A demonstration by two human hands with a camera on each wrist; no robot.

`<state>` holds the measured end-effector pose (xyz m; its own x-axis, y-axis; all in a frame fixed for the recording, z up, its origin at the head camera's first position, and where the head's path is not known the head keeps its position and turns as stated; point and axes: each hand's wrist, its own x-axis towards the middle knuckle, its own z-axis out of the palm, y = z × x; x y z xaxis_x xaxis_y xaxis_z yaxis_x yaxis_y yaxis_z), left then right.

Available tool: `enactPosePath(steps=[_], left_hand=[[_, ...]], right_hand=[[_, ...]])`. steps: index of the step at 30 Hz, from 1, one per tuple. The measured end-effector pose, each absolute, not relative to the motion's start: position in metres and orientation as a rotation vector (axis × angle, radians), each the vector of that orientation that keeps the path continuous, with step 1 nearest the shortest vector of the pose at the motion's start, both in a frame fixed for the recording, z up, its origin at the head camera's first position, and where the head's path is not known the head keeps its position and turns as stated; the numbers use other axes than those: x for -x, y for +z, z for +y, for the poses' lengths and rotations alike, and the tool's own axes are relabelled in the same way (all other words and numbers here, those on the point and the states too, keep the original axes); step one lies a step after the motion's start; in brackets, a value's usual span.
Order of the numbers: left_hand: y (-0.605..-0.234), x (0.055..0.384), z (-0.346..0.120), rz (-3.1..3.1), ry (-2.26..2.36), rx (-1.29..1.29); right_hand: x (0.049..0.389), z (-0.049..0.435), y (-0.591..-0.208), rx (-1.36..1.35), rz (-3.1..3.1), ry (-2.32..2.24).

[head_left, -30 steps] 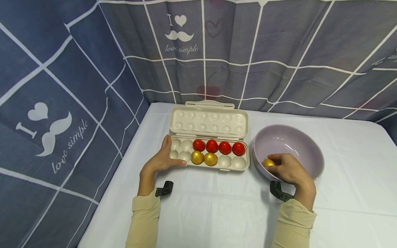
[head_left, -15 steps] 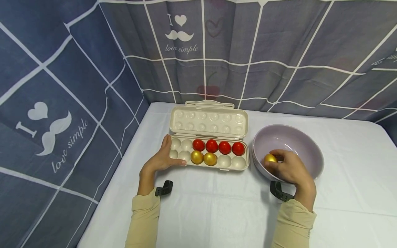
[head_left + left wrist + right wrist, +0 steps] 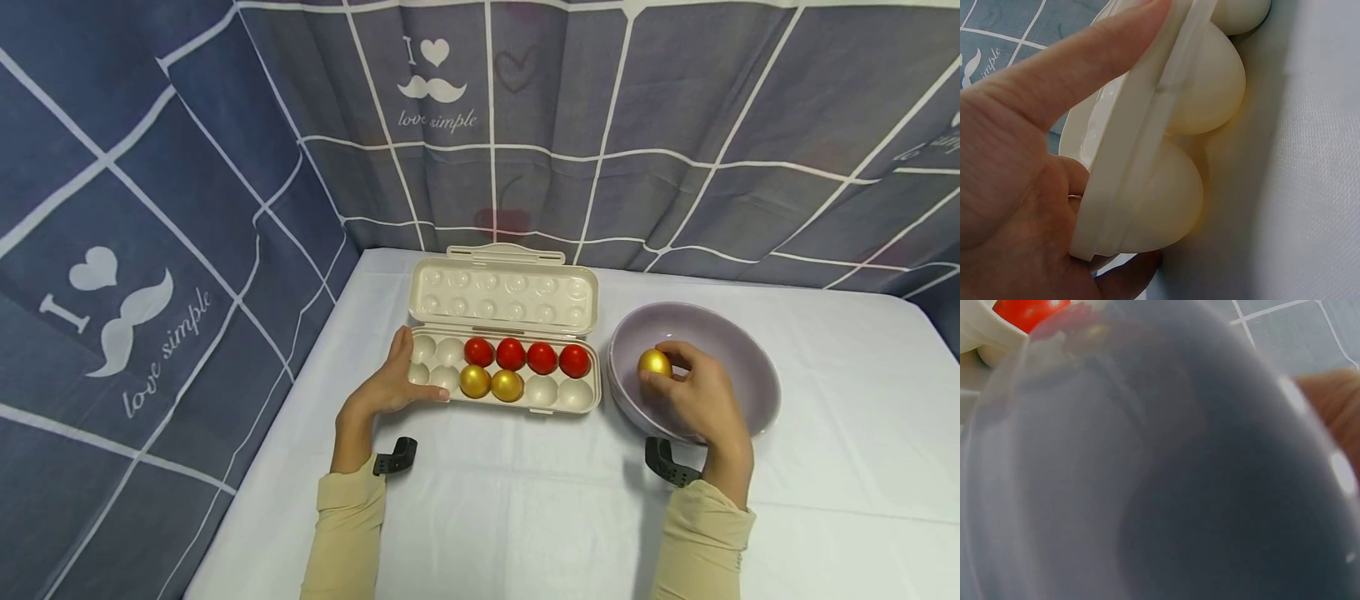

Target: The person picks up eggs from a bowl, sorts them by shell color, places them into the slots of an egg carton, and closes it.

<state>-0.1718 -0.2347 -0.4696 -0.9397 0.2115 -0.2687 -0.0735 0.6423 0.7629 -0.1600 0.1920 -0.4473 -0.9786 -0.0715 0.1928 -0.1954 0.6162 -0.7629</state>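
In the head view, a cream egg carton (image 3: 542, 390) stands with its lid (image 3: 502, 292) folded back. Red balls (image 3: 511, 353) fill the right of its back row; gold balls (image 3: 475, 381) sit mid-front. My left hand (image 3: 387, 383) grips the carton's left end, thumb along the front rim. The left wrist view shows the thumb (image 3: 1085, 69) across the rim and fingers round the end. My right hand (image 3: 701, 387) pinches a gold ball (image 3: 655, 362) over the lilac bowl (image 3: 742, 358). In the right wrist view the bowl wall (image 3: 1116, 456) hides most of that hand.
A white cloth (image 3: 487, 517) covers the table. Dark grey-blue checked curtains (image 3: 562, 183) hang behind it and along the left. The bowl stands close to the carton's right end. Each wrist wears a black camera mount (image 3: 667, 463).
My right hand has lifted the gold ball from low in the bowl, up toward its rim. The left hand and carton have stayed in place.
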Motion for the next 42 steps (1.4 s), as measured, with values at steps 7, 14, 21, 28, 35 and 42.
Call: enactPosePath(steps=[7,14,21,28,35,42], left_hand=[[-0.469,0.173,-0.236,2.534,1.204,-0.108],[-0.469,0.173,-0.237,2.527,1.215,-0.098],[-0.470,0.173,-0.237,2.533,1.206,-0.105],[-0.470,0.173,-0.237,2.535,1.204,-0.117],[-0.473,0.171,-0.236,2.529,1.196,-0.106],[-0.472,0.171,-0.237,2.537,1.195,-0.122]], right_hand=[[0.162,0.185,-0.442,-0.221,-2.533,1.477],[0.162,0.177,-0.438,-0.213,-2.510,1.487],[0.161,0.164,-0.431,-0.219,-2.479,1.529],[0.164,0.153,-0.431,-0.381,-2.428,1.573],[0.165,0.139,-0.435,-0.448,-2.484,1.529],[0.167,0.125,-0.433,-0.518,-2.487,1.537]])
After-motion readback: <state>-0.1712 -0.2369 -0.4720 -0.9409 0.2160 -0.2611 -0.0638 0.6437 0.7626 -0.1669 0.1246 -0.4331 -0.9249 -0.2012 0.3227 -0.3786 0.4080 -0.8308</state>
